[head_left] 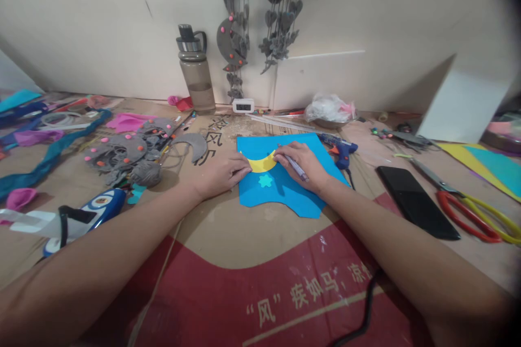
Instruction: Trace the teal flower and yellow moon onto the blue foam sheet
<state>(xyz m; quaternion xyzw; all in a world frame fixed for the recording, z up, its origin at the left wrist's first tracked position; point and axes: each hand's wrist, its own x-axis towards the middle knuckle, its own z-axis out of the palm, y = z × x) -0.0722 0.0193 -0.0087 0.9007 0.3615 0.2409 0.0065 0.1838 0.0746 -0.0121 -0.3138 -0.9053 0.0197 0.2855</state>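
A yellow crescent-shaped piece (261,165) lies over a bright blue sheet (280,195) whose lower edge is cut in a curve. Its left tip is pinched by the fingers of my left hand (223,174), which rests at the sheet's left edge. My right hand (304,164) is closed round a light purple pen (299,169), and its fingertips touch the crescent's right tip. Just below the crescent, a small turquoise flower-like cutout (265,180) lies flat on the blue sheet.
On the right are a glue gun (344,154), a black phone (417,200) and scissors (468,211). To the left are grey felt pieces (122,152), yarn (146,173) and a blue-white dispenser (101,209). Behind stand a bottle (197,76) and small clock (243,106).
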